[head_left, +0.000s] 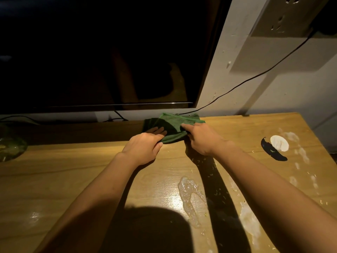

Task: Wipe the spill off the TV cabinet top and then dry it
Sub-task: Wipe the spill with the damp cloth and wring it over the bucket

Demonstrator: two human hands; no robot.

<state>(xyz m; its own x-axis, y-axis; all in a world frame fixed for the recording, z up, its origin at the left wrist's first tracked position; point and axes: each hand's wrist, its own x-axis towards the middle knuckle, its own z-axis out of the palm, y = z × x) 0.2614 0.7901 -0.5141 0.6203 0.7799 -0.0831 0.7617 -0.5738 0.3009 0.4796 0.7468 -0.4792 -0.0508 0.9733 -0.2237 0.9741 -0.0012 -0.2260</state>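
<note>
A folded green cloth (173,126) lies at the back of the wooden cabinet top (73,170), just below the TV's right corner. My left hand (144,148) grips the cloth's near left edge, fingers on top and thumb at the edge. My right hand (202,139) holds the cloth's right side, index finger stretched over it. A clear, glossy spill (189,198) spreads on the wood nearer to me, between my forearms. Both hands are well behind the spill.
A dark TV screen (100,52) hangs over the back. A black cable (255,77) runs along the white wall. A white round disc (279,145) and a black patch (271,152) sit at right among pale smears. A green glass object (11,145) stands far left.
</note>
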